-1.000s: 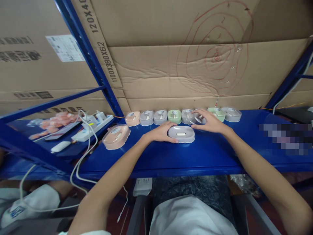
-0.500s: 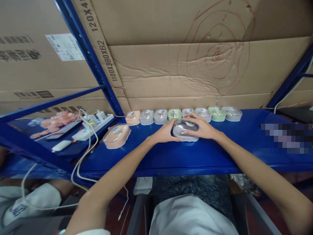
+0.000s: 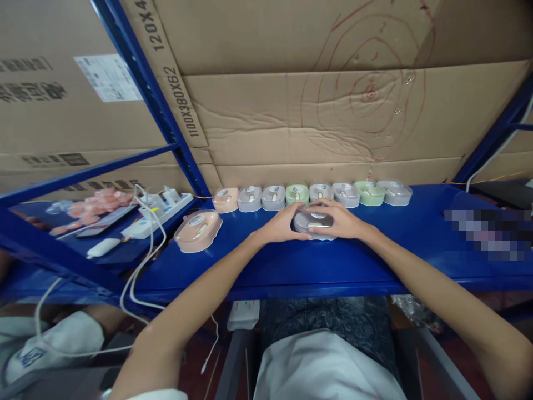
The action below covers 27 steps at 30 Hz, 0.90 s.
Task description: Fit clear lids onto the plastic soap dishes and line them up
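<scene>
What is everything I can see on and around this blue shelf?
Small rounded plastic cases in a row: eight; one peach, three grey, one green, one grey, one green, one grey, left to right; along the back of the shelf.
Grey rounded plastic case: one; in front of the row, between both hands.
Larger peach plastic case: one; left front of the shelf, tilted.
White power strip: one; far left, white cables trailing down.
Blue metal shelf: one; across the middle.
Brown cardboard boxes: several; behind the shelf.
Left hand: on the grey case's left end.
Right hand: over its top and right end.
</scene>
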Tool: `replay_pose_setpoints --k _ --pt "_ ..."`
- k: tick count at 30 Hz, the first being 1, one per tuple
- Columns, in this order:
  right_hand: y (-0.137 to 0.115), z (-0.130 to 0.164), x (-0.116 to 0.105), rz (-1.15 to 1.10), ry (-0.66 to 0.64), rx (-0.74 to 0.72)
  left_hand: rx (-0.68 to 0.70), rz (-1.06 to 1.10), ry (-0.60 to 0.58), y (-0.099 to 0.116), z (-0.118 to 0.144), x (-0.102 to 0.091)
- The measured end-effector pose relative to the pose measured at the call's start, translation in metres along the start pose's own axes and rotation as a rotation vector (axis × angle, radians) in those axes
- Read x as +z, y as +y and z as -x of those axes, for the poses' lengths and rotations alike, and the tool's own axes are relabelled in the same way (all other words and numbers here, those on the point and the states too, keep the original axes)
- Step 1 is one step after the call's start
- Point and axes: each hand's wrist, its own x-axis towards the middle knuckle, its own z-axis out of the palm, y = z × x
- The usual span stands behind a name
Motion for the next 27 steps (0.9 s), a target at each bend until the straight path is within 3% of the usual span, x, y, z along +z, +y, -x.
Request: replay_pose_setpoints --k 27 --pt "0.0040 0.0011 0.0052 -0.016 0.015 -0.028 0.021 -0.044 0.005 -0.0016 -0.0012 0.0006"
